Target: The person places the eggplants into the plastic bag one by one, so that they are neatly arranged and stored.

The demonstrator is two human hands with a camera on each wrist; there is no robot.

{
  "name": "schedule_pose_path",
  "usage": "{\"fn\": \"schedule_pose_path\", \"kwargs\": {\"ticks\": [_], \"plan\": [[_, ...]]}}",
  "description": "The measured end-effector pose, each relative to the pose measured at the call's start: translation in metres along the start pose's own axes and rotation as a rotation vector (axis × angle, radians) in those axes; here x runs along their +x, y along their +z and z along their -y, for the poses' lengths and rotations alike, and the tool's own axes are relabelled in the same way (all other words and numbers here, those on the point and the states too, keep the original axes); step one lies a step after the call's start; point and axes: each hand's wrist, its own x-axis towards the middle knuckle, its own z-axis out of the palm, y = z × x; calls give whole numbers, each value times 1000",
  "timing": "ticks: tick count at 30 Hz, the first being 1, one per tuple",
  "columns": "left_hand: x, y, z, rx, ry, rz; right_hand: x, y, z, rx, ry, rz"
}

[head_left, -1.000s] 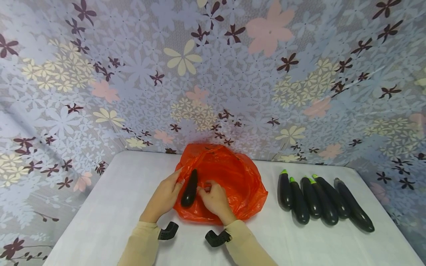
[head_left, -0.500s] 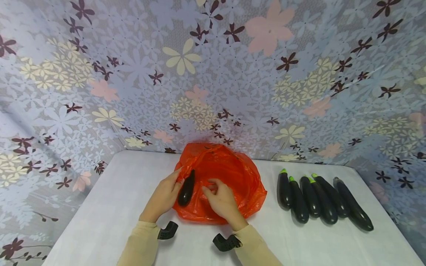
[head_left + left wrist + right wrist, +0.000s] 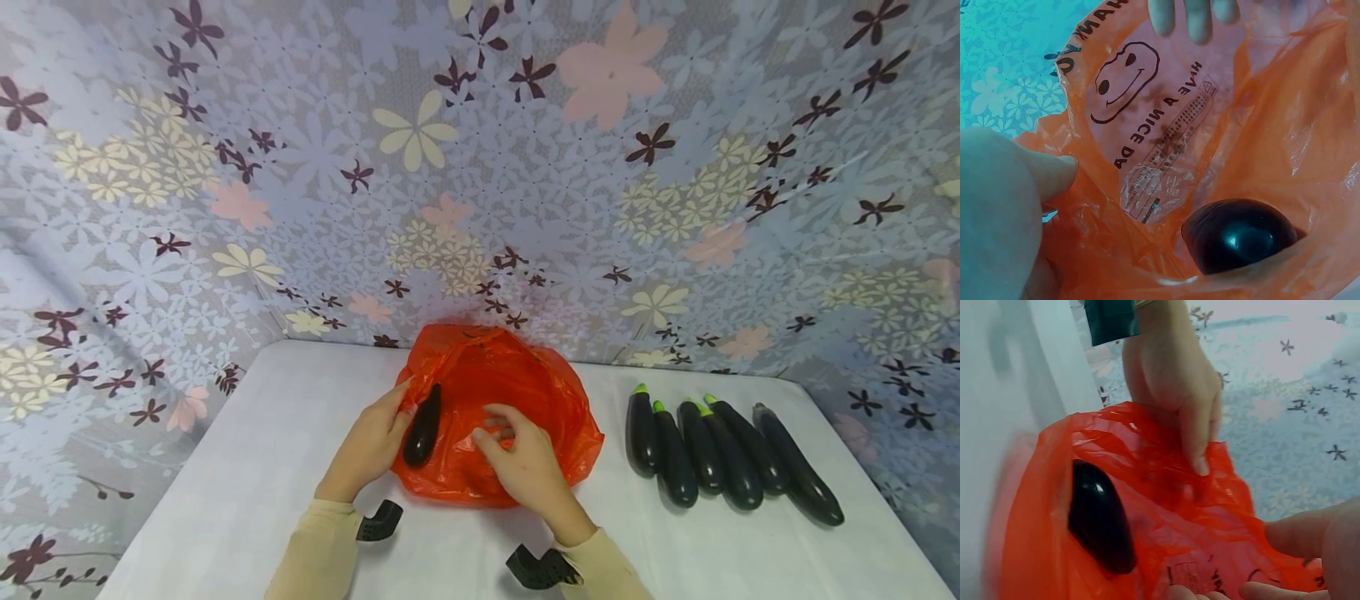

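Note:
A red plastic bag [image 3: 540, 450] stands on the white table with its mouth open toward me. Inside, along the left wall, lies an eggplant [image 3: 423, 429], its rounded end toward me. My left hand [image 3: 367, 442] grips the bag's left rim, thumb on the inner side; the right wrist view shows this left hand [image 3: 1172, 381] too. Over the right part of the mouth, my right hand [image 3: 525, 458] has spread, relaxed fingers and holds nothing. In the left wrist view, the eggplant [image 3: 1241, 234] shows its glossy end deep in the bag.
Several more eggplants lie side by side on the right of the table, among them a near-left one [image 3: 677, 458] and a long outer one [image 3: 798, 467]. A flowered cloth [image 3: 480, 208] hangs behind the white table [image 3: 247, 467].
My right hand has left the eggplant and moved right, its fingers loosening. The eggplant has shifted slightly left. The left hand keeps its hold on the rim.

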Motion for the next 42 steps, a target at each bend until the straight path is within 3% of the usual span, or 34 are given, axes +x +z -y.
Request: {"fn": "schedule_pose_path", "kwargs": {"ticks": [10,16,29,42], "plan": [[0,3,1,-22,-25,8,-16,-25,2,0,-9,-32],[-1,4,1,-20,-19,-3,-23,-38,2,22,22,-43],[-1,3,1,-5,3,-14,-36,-61,3,67,-11,-59],[1,2,1,-20,-17,-1,-46,-79,-2,14,27,-106]]}}
